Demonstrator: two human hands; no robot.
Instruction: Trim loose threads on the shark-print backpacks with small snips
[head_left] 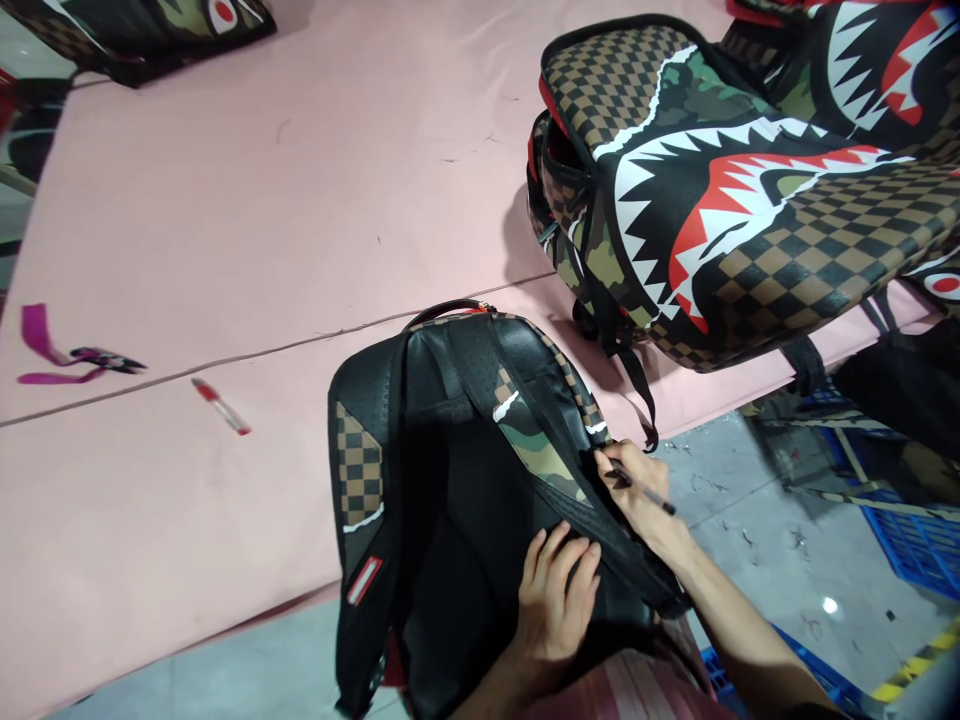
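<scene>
Black backpack (457,480) stretches lengthwise forward, its handle (447,304) pointing away

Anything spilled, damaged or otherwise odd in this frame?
Mainly litter: small dark scraps lie scattered on the floor near the blue crate, and fine thread-like bits dot the pink table, which looks untidy. The near backpack shows no obvious damage; its ragged white edges seem part of the design.
</scene>
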